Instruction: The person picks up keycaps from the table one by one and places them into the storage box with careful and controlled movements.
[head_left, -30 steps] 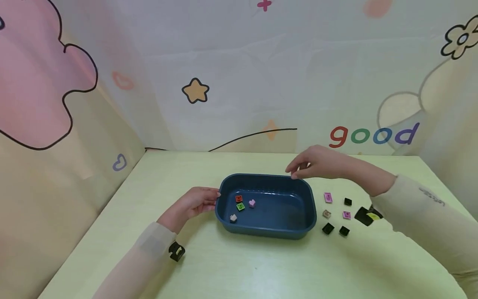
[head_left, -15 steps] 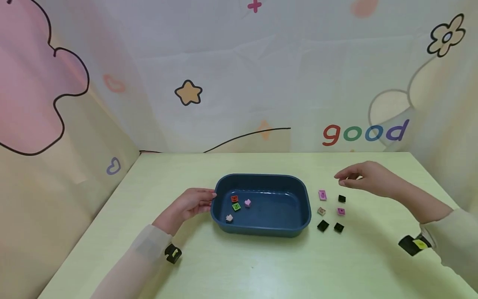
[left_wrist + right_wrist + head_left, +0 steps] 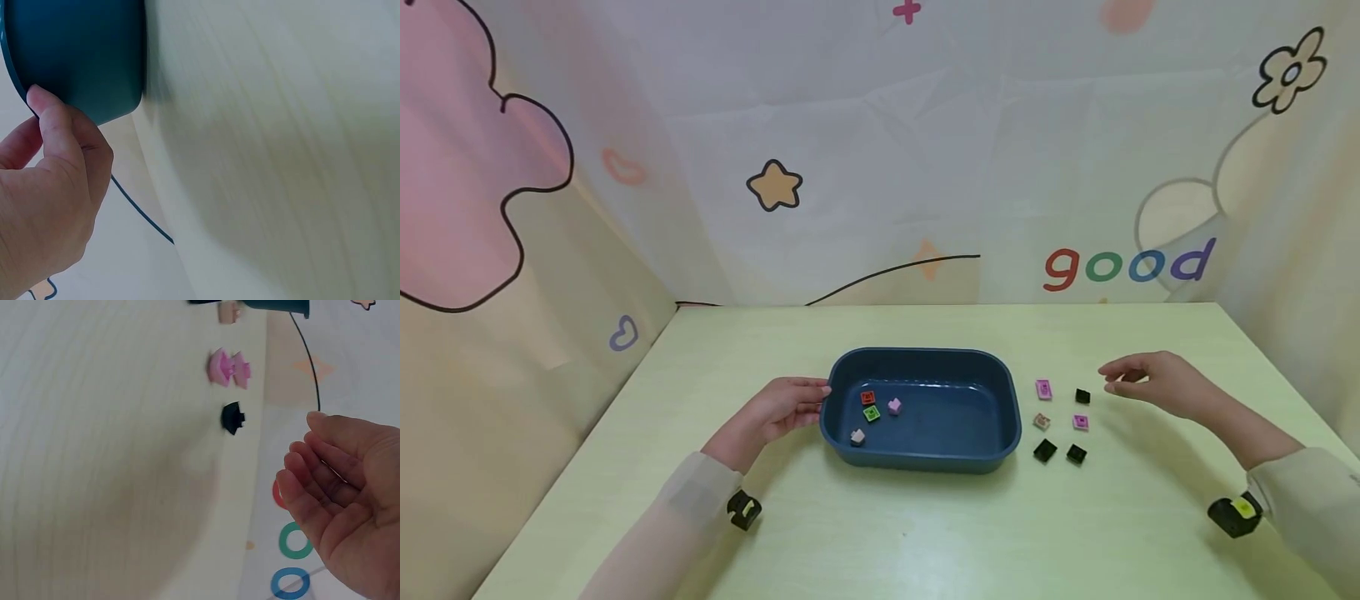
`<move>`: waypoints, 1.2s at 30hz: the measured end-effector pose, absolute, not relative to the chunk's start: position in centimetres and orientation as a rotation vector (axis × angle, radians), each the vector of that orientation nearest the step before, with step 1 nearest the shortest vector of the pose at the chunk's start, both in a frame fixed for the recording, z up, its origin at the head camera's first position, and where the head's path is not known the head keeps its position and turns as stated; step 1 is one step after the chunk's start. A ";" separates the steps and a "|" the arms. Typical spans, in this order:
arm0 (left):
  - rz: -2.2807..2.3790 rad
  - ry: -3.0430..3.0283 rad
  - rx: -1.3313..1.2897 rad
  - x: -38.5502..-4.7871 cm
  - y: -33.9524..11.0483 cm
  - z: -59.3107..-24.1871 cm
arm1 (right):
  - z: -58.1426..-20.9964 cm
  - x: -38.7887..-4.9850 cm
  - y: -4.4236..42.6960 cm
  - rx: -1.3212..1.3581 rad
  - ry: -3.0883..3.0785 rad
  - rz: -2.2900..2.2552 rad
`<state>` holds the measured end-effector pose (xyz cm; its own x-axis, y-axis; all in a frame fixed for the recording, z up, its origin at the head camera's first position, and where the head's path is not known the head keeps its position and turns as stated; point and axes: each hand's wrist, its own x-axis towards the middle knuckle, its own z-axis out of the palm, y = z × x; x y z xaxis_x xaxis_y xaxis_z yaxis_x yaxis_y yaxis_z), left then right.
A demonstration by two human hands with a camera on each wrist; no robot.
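My left hand (image 3: 780, 410) pinches the left rim of a dark blue plastic tray (image 3: 917, 461); the left wrist view shows the thumb and fingers at the rim of the tray (image 3: 75, 56). Inside, toward the left, lie a red toy brick (image 3: 868, 397), a green brick (image 3: 871, 413), a pink brick (image 3: 894, 406) and a whitish brick (image 3: 857, 437). Over the table's right side hovers my right hand (image 3: 1161, 383), fingers loosely bent and holding nothing. Nearest to it is a black brick (image 3: 1082, 396), also visible in the right wrist view beside two pink pieces (image 3: 220, 367).
Right of the tray lie more loose bricks: a pink one (image 3: 1043, 389), a second pink one (image 3: 1080, 422), a beige one (image 3: 1042, 422) and two black ones (image 3: 1045, 451). A printed cloth (image 3: 865, 167) hangs behind the pale table (image 3: 895, 542).
My right hand has moved right and down from above the tray's far right corner to beyond the loose bricks. The left hand stays on the rim. The head view has shifted slightly.
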<state>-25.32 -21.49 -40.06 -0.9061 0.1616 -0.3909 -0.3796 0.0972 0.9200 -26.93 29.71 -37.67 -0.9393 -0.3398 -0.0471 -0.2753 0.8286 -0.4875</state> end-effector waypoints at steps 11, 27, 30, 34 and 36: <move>1.882 1.967 -0.205 -25.4 -21.5 -40.1 | -39.6 -27.7 30.0 -0.493 2.850 -0.760; 1.875 1.976 -0.209 -25.2 -21.6 -40.0 | -40.6 -28.3 29.5 -0.493 2.806 -0.755; 1.876 1.973 -0.222 -25.3 -21.7 -40.1 | -40.8 -28.3 29.4 -0.504 2.816 -0.756; 1.871 1.970 -0.242 -25.4 -21.7 -40.1 | -41.1 -28.4 29.0 -0.493 2.828 -0.754; 1.870 1.970 -0.245 -25.4 -21.7 -40.1 | -41.2 -28.4 28.9 -0.480 2.822 -0.753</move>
<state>-25.36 -21.71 -40.10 -0.8998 0.1516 -0.4090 -0.4005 0.0843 0.9124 -28.45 28.86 -41.19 -0.9314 -0.3526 -0.0905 -0.2607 0.8196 -0.5102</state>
